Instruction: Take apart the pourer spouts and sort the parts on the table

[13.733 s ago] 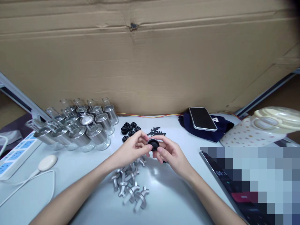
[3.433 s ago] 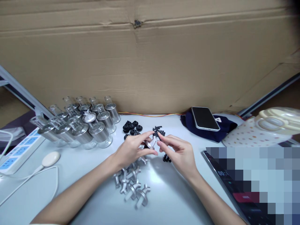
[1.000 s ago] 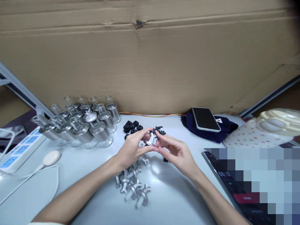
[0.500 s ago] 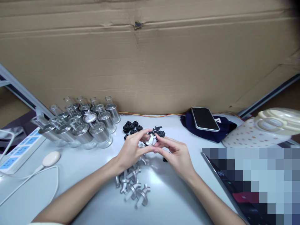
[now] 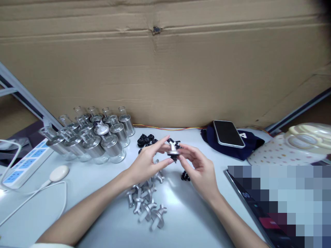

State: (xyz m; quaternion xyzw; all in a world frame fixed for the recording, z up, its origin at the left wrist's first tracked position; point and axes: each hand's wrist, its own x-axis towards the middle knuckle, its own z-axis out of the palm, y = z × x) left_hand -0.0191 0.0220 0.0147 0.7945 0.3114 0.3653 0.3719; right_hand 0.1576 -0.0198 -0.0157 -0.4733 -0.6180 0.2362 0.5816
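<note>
Between my two hands is a silver metal pour spout (image 5: pixel 172 148), held roughly upright above the table, with a ribbed black stopper (image 5: pixel 174 157) on its underside and a black tip on top. The thumb and fingers of my left hand (image 5: pixel 144 163) close on its left side. My right hand (image 5: pixel 201 168) pinches it from the right. Below my left hand lies a pile of loose silver spouts (image 5: pixel 148 203). Black rubber stoppers (image 5: pixel 146 140) are heaped beyond my left hand, and small black pieces (image 5: pixel 185 176) lie beside my right palm.
Several glass bottles with metal sleeves (image 5: pixel 90 143) stand at the back left, one topped with a spout (image 5: pixel 102 128). A power strip (image 5: pixel 27 163) and a white charging puck (image 5: pixel 59 173) lie left. At right are a phone (image 5: pixel 229 134) on dark cloth, a dotted container (image 5: pixel 271 151) and a tablet (image 5: pixel 248 196).
Between my fingers the spout has turned upright, so its black stopper now shows underneath. My right hand has shifted slightly right and its fingers are less bunched. The view has moved a little.
</note>
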